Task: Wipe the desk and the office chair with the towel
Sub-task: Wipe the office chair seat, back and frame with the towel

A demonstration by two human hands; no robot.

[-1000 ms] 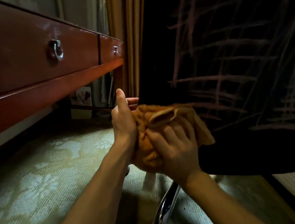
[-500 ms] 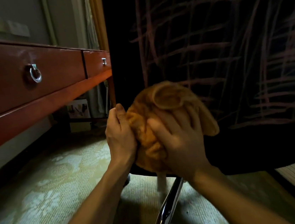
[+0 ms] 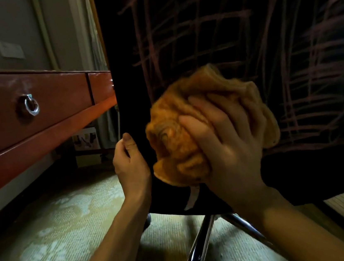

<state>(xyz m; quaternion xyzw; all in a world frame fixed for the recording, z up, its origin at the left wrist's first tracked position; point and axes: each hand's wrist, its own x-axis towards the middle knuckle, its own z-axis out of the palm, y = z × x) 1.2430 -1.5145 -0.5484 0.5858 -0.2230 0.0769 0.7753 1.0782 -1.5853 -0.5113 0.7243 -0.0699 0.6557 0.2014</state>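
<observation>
Head view: my right hand [image 3: 222,145] grips the bunched orange towel [image 3: 179,146] and presses it against the back of the black office chair [image 3: 199,40], low and near its left edge. My left hand [image 3: 130,168] is curled round that edge, thumb upward, I think to stop the chair from turning. To wipe well I would press with the palm and make long overlapping strokes, because the back carries many pale scratch-like lines and the wad covers little. A white tag [image 3: 193,197] hangs under the towel; better not to catch it. The red-brown desk [image 3: 37,134] with its ring pull [image 3: 32,106] stands at the left, above a pale patterned carpet [image 3: 60,231]; a chrome leg [image 3: 198,248] shines below the chair.
</observation>
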